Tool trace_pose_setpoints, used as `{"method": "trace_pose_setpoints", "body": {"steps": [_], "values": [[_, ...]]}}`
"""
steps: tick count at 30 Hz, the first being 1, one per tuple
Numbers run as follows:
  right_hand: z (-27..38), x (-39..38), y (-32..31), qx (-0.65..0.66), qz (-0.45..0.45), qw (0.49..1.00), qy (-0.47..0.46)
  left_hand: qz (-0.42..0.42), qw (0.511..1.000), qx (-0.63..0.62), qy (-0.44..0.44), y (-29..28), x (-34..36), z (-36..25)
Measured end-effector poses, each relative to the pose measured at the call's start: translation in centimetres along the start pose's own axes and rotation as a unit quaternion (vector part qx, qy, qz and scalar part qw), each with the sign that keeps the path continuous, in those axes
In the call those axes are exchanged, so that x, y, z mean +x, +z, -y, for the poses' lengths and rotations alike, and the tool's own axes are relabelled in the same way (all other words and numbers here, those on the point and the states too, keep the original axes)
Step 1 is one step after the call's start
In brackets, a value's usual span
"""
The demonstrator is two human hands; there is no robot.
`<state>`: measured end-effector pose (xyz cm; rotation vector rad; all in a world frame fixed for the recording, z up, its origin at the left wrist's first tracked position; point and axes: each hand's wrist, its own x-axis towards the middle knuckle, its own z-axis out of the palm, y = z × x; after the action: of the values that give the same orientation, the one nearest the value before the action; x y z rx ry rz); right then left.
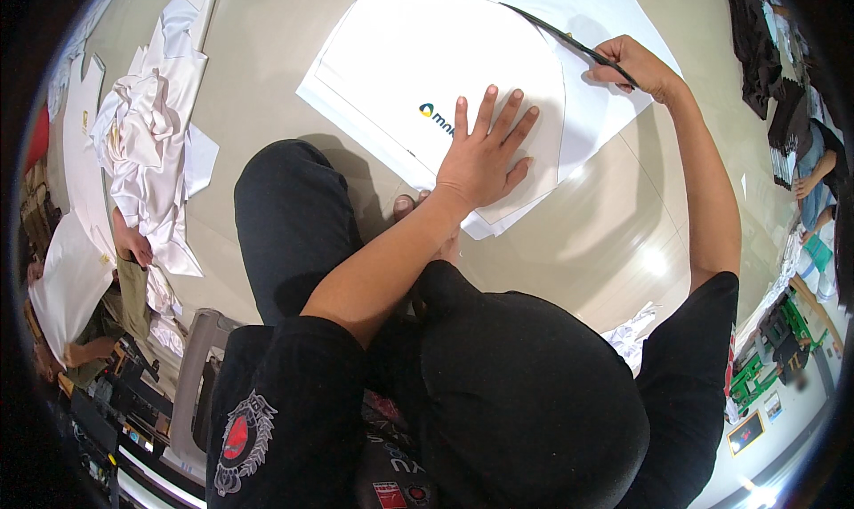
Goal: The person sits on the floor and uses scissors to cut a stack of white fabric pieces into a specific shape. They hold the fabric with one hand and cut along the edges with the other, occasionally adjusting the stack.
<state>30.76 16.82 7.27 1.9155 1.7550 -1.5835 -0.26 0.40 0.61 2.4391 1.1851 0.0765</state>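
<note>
A white paper piece with a curved outline and a small printed logo lies over a larger white sheet on the tiled floor. My left hand rests flat on the piece, fingers spread and empty, below its middle. At the upper right my right hand grips long black scissors, whose blades lie along the piece's curved top-right edge; whether the blades are parted is too small to tell. My bare toes show beside the paper's lower edge, partly hidden by my left arm.
White cloth pieces lie at the left, where another person's hand touches them. Dark garments lie at the right rim, near another person's hand. My bent knee is left of the paper. Green frames stand at the lower right.
</note>
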Motion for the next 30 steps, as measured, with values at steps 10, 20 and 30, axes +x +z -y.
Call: {"method": "trace_pose_setpoints", "body": {"steps": [10,20,30], "values": [[1.3,1.0,-0.1,0.007,0.006,1.000,-0.022,-0.005,1.000,-0.008,-0.001,0.0,0.0,-0.1],[0.8,1.8,0.0,-0.006,0.013,0.999,-0.029,0.001,1.000,0.004,-0.001,-0.2,0.0,-0.1],[1.1,1.8,-0.4,-0.001,0.021,0.999,-0.031,0.002,1.000,0.008,-0.001,-0.1,0.1,0.0]]}}
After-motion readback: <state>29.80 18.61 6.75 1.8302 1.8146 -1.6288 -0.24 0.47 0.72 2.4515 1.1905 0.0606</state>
